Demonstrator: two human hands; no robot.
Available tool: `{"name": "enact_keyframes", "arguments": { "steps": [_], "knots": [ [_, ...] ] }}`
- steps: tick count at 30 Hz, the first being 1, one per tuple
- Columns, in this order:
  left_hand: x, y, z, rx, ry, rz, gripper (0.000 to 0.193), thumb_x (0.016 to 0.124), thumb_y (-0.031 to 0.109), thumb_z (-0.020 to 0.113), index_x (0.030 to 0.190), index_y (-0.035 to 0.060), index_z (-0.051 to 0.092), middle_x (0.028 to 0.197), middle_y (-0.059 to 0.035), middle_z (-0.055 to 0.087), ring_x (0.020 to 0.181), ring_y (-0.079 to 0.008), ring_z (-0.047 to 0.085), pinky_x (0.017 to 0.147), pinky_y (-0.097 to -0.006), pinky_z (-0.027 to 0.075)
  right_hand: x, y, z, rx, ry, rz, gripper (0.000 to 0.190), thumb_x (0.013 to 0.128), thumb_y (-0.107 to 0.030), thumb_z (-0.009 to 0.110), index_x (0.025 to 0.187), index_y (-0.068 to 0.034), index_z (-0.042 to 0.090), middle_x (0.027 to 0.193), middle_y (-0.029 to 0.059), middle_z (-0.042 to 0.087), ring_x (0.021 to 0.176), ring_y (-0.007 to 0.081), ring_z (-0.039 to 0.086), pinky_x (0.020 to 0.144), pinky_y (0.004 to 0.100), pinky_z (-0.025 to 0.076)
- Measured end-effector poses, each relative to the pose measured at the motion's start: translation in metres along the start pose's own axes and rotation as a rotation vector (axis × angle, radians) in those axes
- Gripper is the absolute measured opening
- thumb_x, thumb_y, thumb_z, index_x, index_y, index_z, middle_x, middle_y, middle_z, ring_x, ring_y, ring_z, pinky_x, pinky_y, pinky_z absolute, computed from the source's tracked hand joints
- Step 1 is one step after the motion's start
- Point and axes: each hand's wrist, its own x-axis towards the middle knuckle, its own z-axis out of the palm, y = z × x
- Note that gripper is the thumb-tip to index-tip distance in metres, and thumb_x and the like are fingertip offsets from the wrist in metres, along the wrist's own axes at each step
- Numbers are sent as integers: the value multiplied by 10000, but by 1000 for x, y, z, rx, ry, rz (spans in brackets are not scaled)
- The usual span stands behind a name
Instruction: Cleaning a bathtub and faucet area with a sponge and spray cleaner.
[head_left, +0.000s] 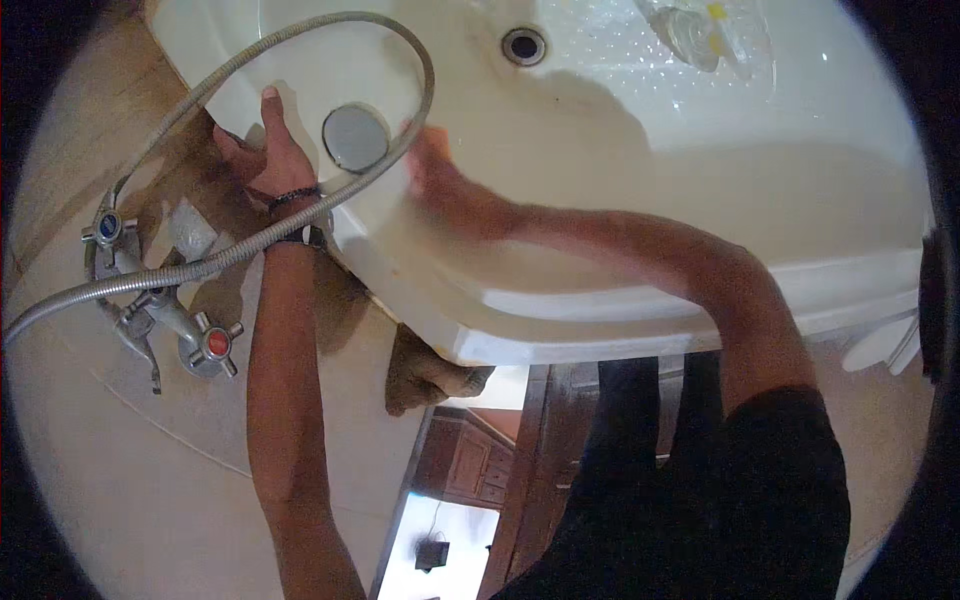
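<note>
My left hand is spread with its thumb pointing up the picture, by the tub's rim and the tiled wall; it holds nothing that I can see. A beaded bracelet and a watch are on that wrist. My right hand, blurred, holds an orange sponge-like thing against the inside of the white bathtub. Between the hands sits a round overflow cover. A metal shower hose loops above both, passing across the left wrist and close by the right hand's fingers.
Wall taps with blue and red marks stand at the left. A drain hole lies in the tub's floor, near a clear plastic thing. A brown cloth hangs by the tub's corner.
</note>
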Motion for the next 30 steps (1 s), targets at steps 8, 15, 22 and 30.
{"name": "enact_keyframes", "arguments": {
  "steps": [8, 15, 22, 30],
  "knots": [
    [-2, 35, -6, -23, -10, -278, 815, 822, 515, 721, 1386, -6, 448, 1291, -198, 589, 1144, -328, 588, 993, -428, 457, 15, 2, 3, 216, 63, 19, 710, 918, -150, 473, 1465, 101, 96, 1467, 313, 201, 1373, 444, 233, 1155, 517, 186],
    [24, -43, -2, 129, -2, -57, 766, 843, 492, 713, 1377, 9, 453, 1256, -188, 610, 1133, -319, 601, 996, -421, 456, 29, 49, 19, 79, -79, 130, 836, 818, -210, 582, 1453, 113, 146, 1426, 326, 236, 1326, 452, 259, 1153, 513, 172],
    [24, -39, -9, -55, -45, -49, 748, 820, 423, 763, 1362, 7, 460, 1231, -176, 627, 1120, -295, 611, 975, -406, 478, 7, -5, 39, 44, -91, 89, 1007, 768, -191, 621, 1409, 240, -25, 1497, 423, 76, 1442, 529, 50, 1187, 575, 100],
    [31, -68, 23, -33, 39, -55, 819, 796, 426, 782, 1394, -3, 424, 1270, -186, 616, 1148, -308, 604, 994, -414, 469, -1, -24, 9, 96, -184, 237, 1315, 733, -384, 776, 1398, 199, -198, 1503, 436, -119, 1437, 544, -101, 1190, 573, 32]
  ]
}}
